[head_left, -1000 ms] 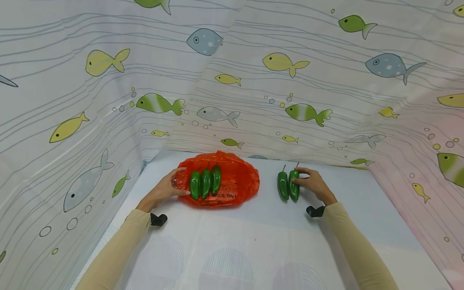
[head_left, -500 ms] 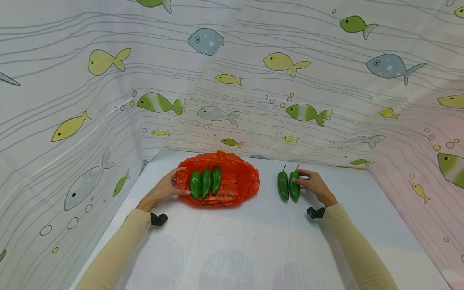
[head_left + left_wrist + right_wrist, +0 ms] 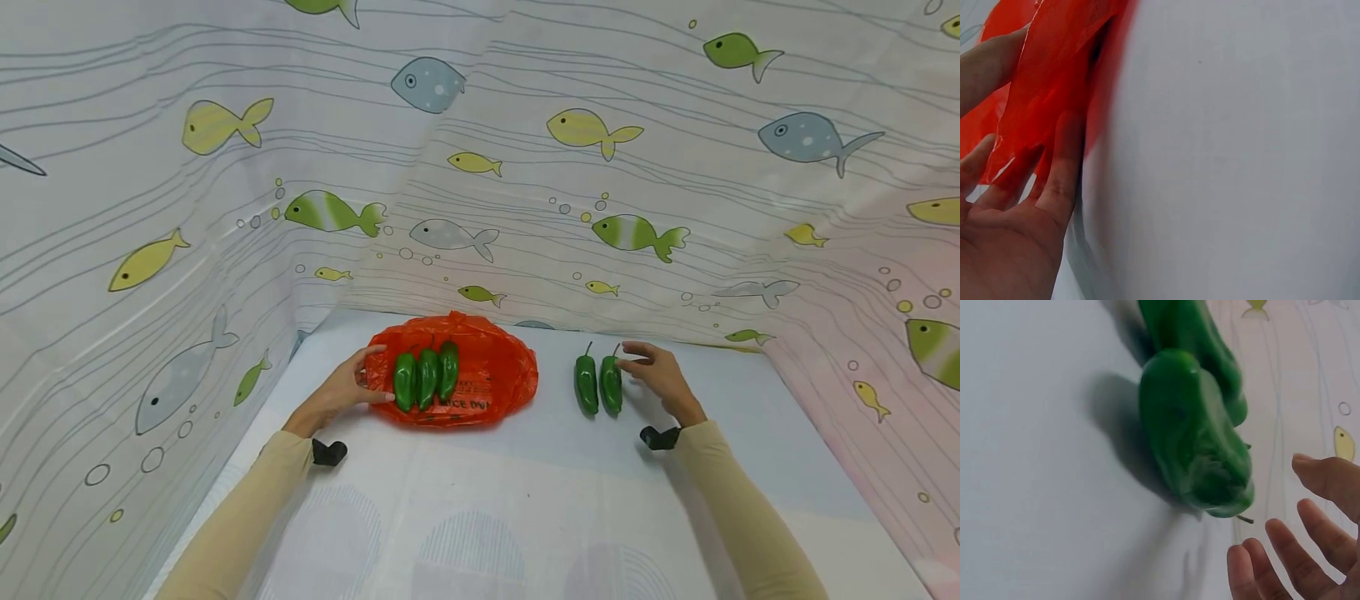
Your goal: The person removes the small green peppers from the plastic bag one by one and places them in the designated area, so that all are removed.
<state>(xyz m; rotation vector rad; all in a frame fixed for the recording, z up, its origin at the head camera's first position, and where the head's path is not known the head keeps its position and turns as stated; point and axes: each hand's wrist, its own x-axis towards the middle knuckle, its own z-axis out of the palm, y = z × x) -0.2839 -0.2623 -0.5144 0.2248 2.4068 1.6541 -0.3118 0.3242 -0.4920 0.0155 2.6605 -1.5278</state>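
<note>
In the head view my left hand [image 3: 341,393] rests at the left edge of a red plastic bag [image 3: 510,375], thumb and fingers spread. Several of its fingertips show through the thin red film [image 3: 1054,94] in the left wrist view. Three green peppers lie side by side on the bag, the leftmost pepper [image 3: 404,383] nearest that hand. Two more stand off to the right: a left pepper [image 3: 586,384] and a right pepper [image 3: 611,386]. My right hand [image 3: 660,379] is just beside the right one, fingers relaxed; the right wrist view shows a gap between them and the pepper [image 3: 1191,431].
A white cloth [image 3: 487,500] with pale round prints covers the table. Fish-patterned curtains [image 3: 525,250] rise behind and at both sides. Black wrist mounts [image 3: 328,453] sit by each sleeve.
My right hand has let go of the right pepper and drawn slightly right, away from it. That pepper now lies a little apart from its neighbour. The left hand stays put.
</note>
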